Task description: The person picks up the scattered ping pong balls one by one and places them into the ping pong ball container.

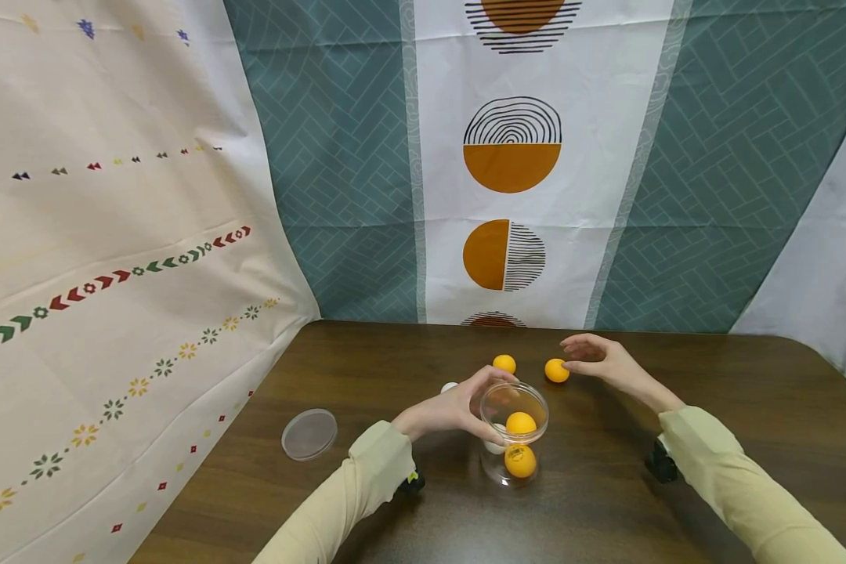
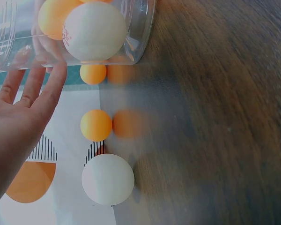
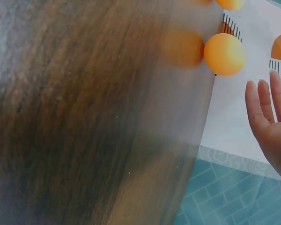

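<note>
A clear plastic jar stands on the dark wooden table with two orange balls and a white ball inside. My left hand spans its left side, straight fingers against the wall. A loose white ball lies just behind that hand. Two orange balls lie beyond the jar: one at its far rim, another to the right. My right hand hovers beside that right ball, fingers extended, not touching it.
The jar's clear round lid lies flat at the table's left side. Patterned cloth hangs behind the table and along its left edge. Both sleeves rest over the near part of the table.
</note>
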The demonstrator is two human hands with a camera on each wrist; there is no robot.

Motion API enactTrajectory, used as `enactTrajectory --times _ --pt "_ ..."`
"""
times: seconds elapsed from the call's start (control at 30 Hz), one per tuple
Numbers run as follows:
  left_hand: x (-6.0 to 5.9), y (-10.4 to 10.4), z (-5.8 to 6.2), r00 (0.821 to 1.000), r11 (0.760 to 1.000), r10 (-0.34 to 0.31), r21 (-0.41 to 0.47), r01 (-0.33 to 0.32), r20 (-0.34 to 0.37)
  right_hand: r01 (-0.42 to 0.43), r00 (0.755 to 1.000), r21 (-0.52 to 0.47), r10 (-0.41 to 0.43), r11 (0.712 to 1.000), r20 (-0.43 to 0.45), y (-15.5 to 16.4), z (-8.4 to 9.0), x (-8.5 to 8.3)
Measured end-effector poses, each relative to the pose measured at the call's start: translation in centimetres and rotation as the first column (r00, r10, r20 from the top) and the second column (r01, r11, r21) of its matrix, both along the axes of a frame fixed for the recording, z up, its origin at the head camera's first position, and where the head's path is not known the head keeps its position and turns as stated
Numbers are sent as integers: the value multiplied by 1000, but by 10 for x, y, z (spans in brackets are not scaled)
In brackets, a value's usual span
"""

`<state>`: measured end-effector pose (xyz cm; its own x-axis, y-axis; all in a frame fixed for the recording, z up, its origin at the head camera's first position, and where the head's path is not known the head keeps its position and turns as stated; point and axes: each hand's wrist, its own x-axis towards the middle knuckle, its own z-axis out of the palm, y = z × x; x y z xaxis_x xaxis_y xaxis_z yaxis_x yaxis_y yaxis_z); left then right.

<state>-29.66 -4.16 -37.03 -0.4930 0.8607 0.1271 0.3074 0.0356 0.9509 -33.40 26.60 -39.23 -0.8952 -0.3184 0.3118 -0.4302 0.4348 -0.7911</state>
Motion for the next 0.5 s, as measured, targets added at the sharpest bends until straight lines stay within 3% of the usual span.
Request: enactTrajectory --times 0.17,0.5 --pt "5 -1 7 1000 1000 -1 0 1 -8 -7 1000 15 7 1000 7 -2 -2 -2" --pt "-11 2 -16 1000 1000 0 -5 0 -19 -14 1000 14 14 1000 -2 -6 -1 -2"
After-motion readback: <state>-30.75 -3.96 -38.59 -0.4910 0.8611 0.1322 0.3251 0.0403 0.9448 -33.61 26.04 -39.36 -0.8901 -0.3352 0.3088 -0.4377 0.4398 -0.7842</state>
